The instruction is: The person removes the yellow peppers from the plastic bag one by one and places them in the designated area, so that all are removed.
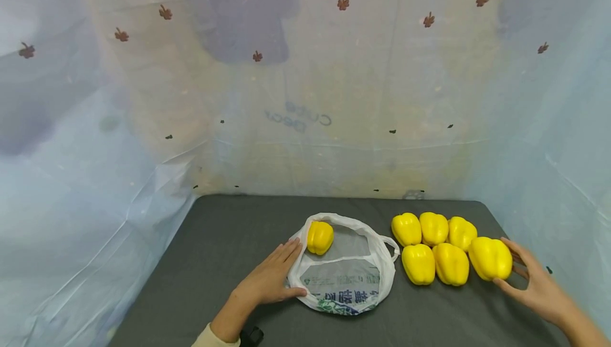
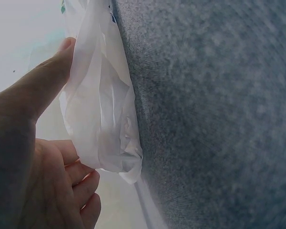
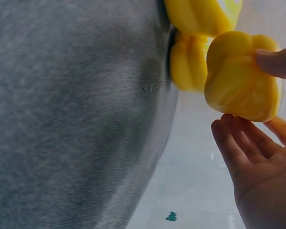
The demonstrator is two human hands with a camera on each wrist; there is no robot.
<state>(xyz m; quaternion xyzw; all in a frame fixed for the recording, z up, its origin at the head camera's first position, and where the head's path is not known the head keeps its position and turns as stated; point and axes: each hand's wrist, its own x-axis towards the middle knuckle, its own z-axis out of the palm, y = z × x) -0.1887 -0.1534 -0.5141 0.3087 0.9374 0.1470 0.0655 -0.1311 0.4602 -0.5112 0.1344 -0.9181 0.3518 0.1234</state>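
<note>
My right hand [image 1: 541,288] holds a yellow bell pepper [image 1: 490,258] between thumb and fingers. In the right wrist view this pepper [image 3: 240,78] is raised off the dark surface. Several more yellow bell peppers [image 1: 451,265] sit in two rows just left of it. A white plastic bag [image 1: 387,278] with printed lettering lies with its mouth spread wide. Inside its left part rests one yellow bell pepper [image 1: 319,238]. My left hand [image 1: 267,282] touches the bag's left edge, its fingers fairly straight; in the left wrist view the thumb [image 2: 55,67] lies against the plastic.
A dark grey table [image 1: 229,235] bears the bag and the peppers. Pale patterned sheeting [image 1: 305,92] hangs behind the table and along both sides. One handle [image 1: 395,247] of the bag sticks out to the right, close to the peppers.
</note>
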